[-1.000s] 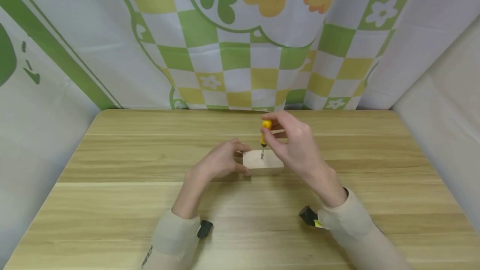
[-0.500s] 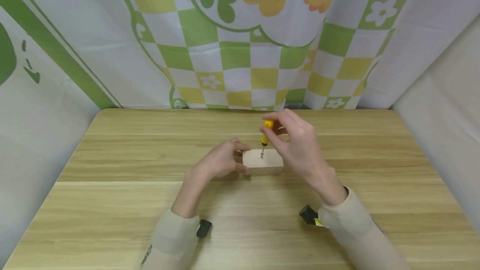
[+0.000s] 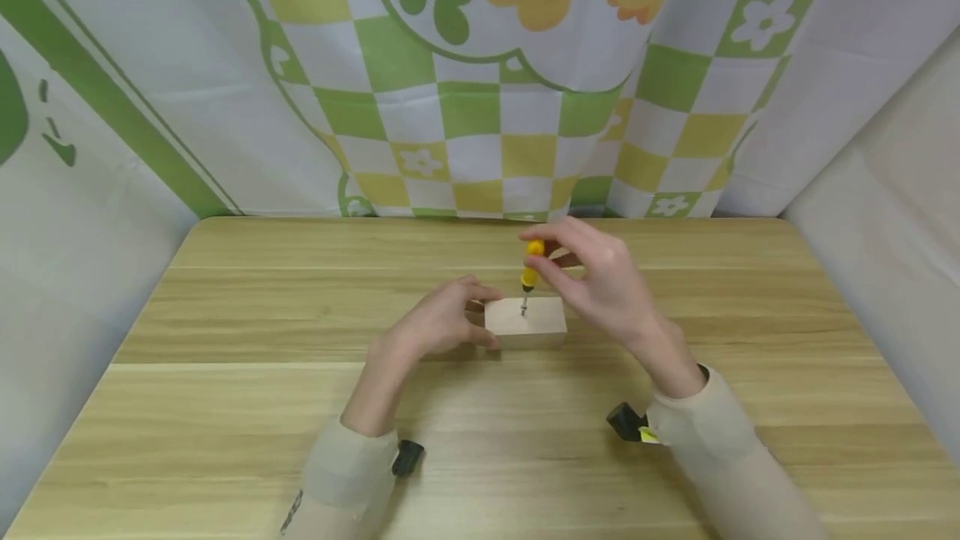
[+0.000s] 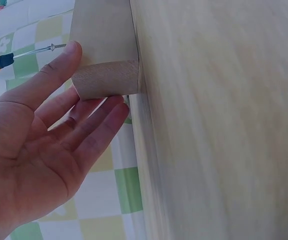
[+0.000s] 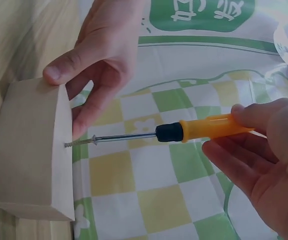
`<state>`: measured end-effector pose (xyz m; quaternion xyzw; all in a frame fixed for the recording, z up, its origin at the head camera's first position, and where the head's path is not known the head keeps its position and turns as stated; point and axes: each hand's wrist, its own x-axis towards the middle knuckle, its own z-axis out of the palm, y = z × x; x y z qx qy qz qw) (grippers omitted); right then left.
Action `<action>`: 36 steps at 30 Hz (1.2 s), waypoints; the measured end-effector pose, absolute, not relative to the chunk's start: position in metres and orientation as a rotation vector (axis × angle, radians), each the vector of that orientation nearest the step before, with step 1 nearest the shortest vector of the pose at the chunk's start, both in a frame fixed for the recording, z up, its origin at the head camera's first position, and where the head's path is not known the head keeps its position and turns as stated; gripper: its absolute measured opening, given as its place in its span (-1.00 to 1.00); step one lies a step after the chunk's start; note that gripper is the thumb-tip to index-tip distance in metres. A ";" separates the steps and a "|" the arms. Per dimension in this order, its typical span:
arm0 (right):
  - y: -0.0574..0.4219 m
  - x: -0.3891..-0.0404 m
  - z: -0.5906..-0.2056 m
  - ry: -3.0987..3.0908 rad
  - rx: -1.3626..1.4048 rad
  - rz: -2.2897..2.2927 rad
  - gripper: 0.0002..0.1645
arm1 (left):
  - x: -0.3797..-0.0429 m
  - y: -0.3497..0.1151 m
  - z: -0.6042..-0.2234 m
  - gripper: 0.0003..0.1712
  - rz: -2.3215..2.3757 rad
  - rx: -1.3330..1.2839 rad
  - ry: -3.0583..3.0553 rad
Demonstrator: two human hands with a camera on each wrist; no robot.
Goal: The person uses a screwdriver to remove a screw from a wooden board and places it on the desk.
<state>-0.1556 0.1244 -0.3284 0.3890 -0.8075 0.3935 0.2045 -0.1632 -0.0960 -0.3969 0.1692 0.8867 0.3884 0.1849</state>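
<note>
A pale wooden block (image 3: 536,319) lies on the table. My left hand (image 3: 438,319) grips its left end, thumb on the near side and fingers at the far side. A screw (image 5: 80,143) stands in the block's top face, much of its thread still showing. My right hand (image 3: 603,282) pinches the yellow handle of a screwdriver (image 5: 204,128) between thumb and fingers. The screwdriver's tip meets the screw head, its shaft nearly in line with the screw. In the left wrist view the screw and the screwdriver (image 4: 6,61) show beyond my left thumb.
The wood-grain table (image 3: 262,440) spreads around the block. A checkered curtain (image 3: 472,107) hangs behind its far edge, with white sheets at both sides. Black wrist-camera mounts (image 3: 408,457) stick out from the sleeves.
My right wrist and forearm have shifted slightly to the right, and the fingers have changed position on the screwdriver handle. The left hand and the block stay about where they were.
</note>
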 end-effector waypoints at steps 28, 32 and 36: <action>0.111 -0.157 -0.335 -2.225 0.979 0.970 -0.71 | -0.164 -0.096 -0.400 -0.25 1.133 0.431 2.481; 0.112 -0.159 -0.337 -2.223 0.979 0.977 -0.69 | -0.164 -0.096 -0.400 -0.25 1.120 0.427 2.491; 0.114 -0.159 -0.336 -2.245 1.017 0.980 -0.70 | -0.164 -0.097 -0.401 -0.25 1.113 0.432 2.489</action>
